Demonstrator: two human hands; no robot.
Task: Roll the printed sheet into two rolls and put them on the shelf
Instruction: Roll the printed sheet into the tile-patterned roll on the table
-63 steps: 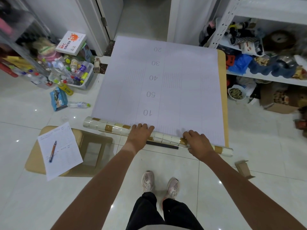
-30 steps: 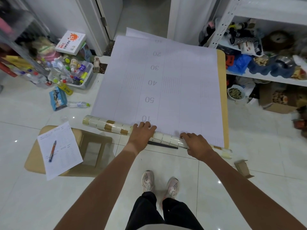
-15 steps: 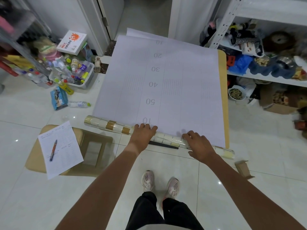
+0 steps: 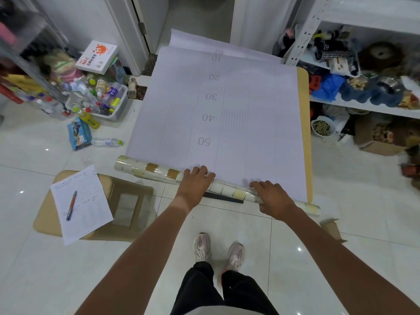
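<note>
A large white printed sheet [image 4: 238,114] with upside-down numbers 10 to 50 lies flat over a wooden table [image 4: 304,133]. Its near end is wound into a long roll [image 4: 150,169] with a cream and gold tile pattern, lying across the table's near edge. My left hand [image 4: 194,185] grips the roll near its middle and covers the nearest number. My right hand [image 4: 273,197] holds the roll further right. The sheet's far end hangs past the table's back edge. A white metal shelf [image 4: 363,108] stands to the right.
A black strip [image 4: 223,197] lies under the roll. A low stool [image 4: 129,201] at my left carries a paper and a pen [image 4: 71,204]. A bin of bottles [image 4: 111,98] and a box sit on the floor at left, a bowl [image 4: 322,127] and cardboard at right.
The sheet has been drawn toward me and wound further onto the roll; the printed numbers sit nearer, and a second layer of paper now shows at the far edge.
</note>
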